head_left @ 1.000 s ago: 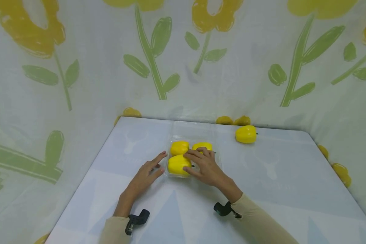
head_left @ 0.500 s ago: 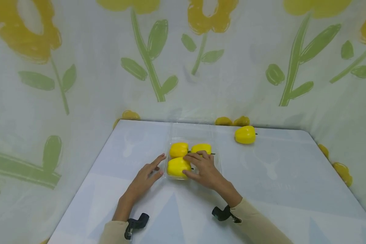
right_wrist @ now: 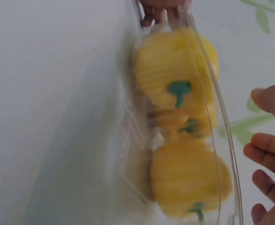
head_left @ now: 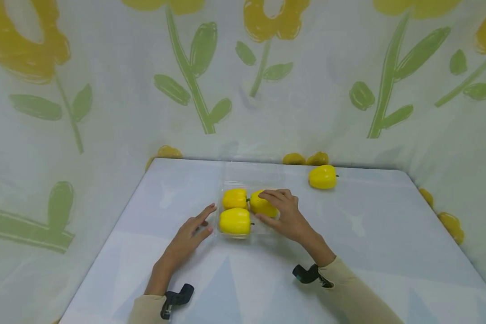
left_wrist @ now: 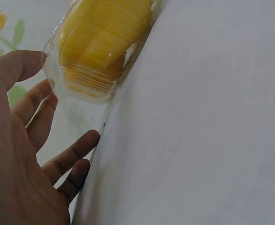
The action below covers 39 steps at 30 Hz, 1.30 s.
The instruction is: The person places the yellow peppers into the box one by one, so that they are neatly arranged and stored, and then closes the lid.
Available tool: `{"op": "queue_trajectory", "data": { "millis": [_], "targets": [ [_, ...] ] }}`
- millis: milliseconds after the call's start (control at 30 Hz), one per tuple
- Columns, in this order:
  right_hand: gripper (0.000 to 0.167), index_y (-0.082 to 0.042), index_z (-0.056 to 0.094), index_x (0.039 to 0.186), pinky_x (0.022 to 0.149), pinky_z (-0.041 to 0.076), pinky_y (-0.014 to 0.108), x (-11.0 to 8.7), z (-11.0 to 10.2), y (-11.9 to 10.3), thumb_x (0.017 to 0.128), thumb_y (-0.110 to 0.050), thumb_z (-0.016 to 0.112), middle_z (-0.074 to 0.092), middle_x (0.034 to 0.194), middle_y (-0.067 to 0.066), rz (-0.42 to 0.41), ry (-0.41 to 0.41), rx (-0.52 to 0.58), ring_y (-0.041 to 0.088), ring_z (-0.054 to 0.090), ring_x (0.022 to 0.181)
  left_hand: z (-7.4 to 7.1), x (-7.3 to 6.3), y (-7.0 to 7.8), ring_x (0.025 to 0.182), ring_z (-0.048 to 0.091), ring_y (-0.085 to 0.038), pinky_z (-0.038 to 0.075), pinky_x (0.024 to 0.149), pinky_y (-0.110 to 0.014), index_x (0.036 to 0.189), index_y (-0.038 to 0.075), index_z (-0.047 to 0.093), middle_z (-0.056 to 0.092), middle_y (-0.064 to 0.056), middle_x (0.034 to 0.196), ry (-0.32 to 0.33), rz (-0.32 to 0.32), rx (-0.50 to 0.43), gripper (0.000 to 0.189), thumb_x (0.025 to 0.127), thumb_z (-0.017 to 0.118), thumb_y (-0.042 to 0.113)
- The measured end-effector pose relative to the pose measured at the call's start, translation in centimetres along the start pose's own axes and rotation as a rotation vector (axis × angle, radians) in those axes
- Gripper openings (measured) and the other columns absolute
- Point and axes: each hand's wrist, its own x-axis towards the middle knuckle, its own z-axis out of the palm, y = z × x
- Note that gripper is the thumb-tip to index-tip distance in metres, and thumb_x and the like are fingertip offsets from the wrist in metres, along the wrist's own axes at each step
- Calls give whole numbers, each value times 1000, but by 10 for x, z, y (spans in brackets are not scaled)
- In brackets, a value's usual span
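Seeing the right hand (head_left: 288, 217) clear of the front pepper (head_left: 235, 221) now, unlike half a second ago, and over by the right pepper (head_left: 262, 205), released, with fingers loose. Counting three in the open clear box (head_left: 264, 229), including a back-left pepper (head_left: 234, 198). Also spotting a loose pepper (head_left: 322, 177) on the table (head_left: 389, 252), back right. Noticing the left hand (head_left: 187, 235) relaxed too, with thumb at the box's left rim.

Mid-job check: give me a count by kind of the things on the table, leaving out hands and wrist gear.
Clear plastic container: 1
Yellow peppers: 4 (3 in the container, 1 outside on the table)
Total: 5
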Motion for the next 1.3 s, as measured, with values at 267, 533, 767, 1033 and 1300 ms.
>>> {"op": "queue_trajectory", "data": {
  "millis": [267, 533, 767, 1033, 1300],
  "targets": [
    [54, -10, 64, 132, 87, 26, 49, -1, -21, 16, 85, -27, 83, 60, 135, 5, 45, 17, -43, 26, 42, 119, -2, -2, -1, 119, 52, -21, 40, 99, -57, 157, 35, 34, 37, 15, 156, 1, -5, -14, 60, 102, 55, 43],
    [52, -10, 62, 132, 89, 26, 55, 0, -40, 43, 85, -23, 82, 59, 135, 9, 35, 63, -64, 31, 43, 118, -3, -1, -4, 117, 52, -19, 41, 98, -54, 156, 39, 35, 37, 17, 156, 11, 11, -27, 57, 102, 55, 42],
    [54, -9, 61, 132, 89, 26, 58, -6, -54, 66, 84, -24, 82, 58, 136, 12, 103, 86, -123, 37, 42, 119, -1, -1, -3, 116, 53, -20, 41, 97, -54, 156, 32, 37, 39, 14, 156, 8, 28, -38, 58, 102, 56, 38],
    [58, -8, 59, 136, 90, 25, 58, -13, -64, 85, 86, -27, 81, 54, 140, 15, 202, 50, -162, 37, 40, 122, 0, -3, -3, 116, 53, -20, 41, 96, -54, 156, 32, 37, 39, 14, 155, 11, 20, -38, 58, 102, 56, 39],
    [59, -5, 57, 136, 89, 25, 59, -13, -79, 99, 87, -28, 80, 51, 142, 18, 236, 47, -219, 40, 38, 123, 0, -3, -1, 116, 52, -19, 40, 96, -55, 156, 34, 36, 38, 16, 155, 8, 15, -38, 58, 102, 56, 40]
  ]
}}
